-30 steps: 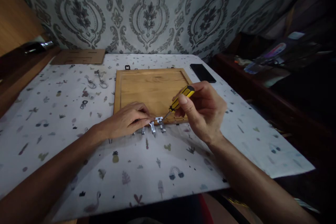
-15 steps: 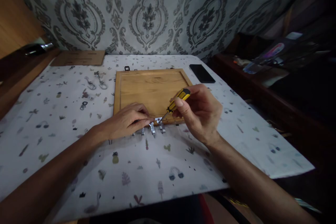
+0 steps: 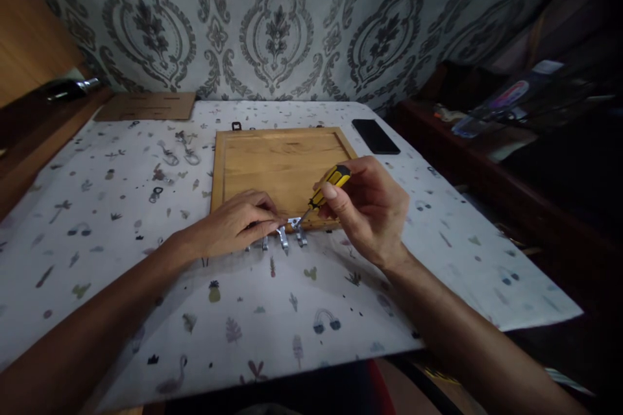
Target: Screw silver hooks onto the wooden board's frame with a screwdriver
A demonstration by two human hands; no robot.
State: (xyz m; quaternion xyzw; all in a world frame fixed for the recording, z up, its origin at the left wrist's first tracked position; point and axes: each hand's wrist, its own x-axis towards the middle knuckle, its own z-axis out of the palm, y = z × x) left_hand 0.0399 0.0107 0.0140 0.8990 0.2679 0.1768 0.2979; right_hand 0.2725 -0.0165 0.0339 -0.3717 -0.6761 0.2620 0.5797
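A wooden board (image 3: 277, 162) with a raised rim lies flat on the patterned table cover. At its near edge sits a metal hook bracket (image 3: 290, 230) with several silver prongs pointing toward me. My left hand (image 3: 233, 224) lies over the bracket's left part, fingers closed and pressing it against the board. My right hand (image 3: 370, 207) grips a yellow-and-black screwdriver (image 3: 324, 191), its tip set on the bracket's right end.
A black phone (image 3: 374, 135) lies right of the board. Small metal rings and clips (image 3: 170, 159) are scattered to the left. A brown slotted panel (image 3: 146, 106) rests at the back left. Dark cluttered furniture (image 3: 511, 142) stands along the table's right side.
My right hand has lowered and turned the screwdriver handle, which now sits lower and more to the left. My left hand and the bracket have stayed in place.
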